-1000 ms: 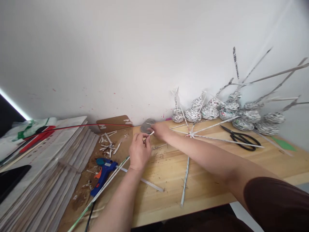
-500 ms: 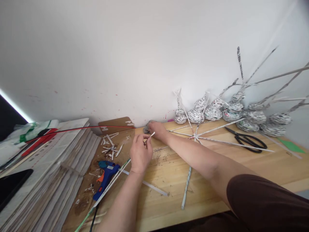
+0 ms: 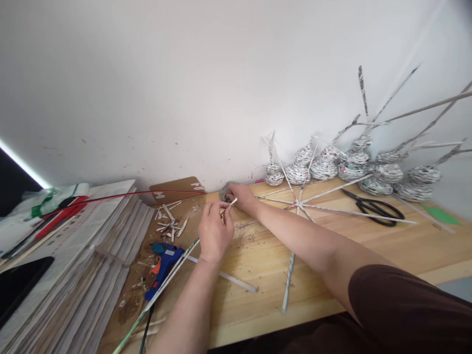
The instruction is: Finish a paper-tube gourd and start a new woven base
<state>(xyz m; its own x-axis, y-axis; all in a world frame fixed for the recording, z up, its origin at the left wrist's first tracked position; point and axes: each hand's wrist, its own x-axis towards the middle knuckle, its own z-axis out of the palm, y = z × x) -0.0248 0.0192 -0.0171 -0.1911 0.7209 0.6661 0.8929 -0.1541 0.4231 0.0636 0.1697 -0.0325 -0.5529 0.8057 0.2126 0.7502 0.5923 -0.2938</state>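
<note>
Between the fingers of my left hand [image 3: 216, 231] is a thin rolled-paper tube; its white tip [image 3: 233, 201] sticks out past the fingertips. A longer length of white and green tube [image 3: 167, 280] runs from under this hand to the lower left. My right hand [image 3: 239, 196] is close beyond it, fingers curled onto a soft-looking grey lump [image 3: 223, 191] by the wall, partly covered by the fingers. Under and beside my right forearm lies a star of crossed paper tubes [image 3: 299, 203], joined at its centre.
Several woven paper gourd shapes [image 3: 324, 169] stand along the wall, long tubes jutting from some. Black scissors [image 3: 379, 209] lie at right. At left are a blue glue gun [image 3: 165, 268], paper scraps [image 3: 169, 223], a newspaper stack [image 3: 110, 250] and a phone [image 3: 25, 285].
Both hands keep nearly the same place and grip. The view has shifted slightly, and the right hand has moved very little against the grey lump.
</note>
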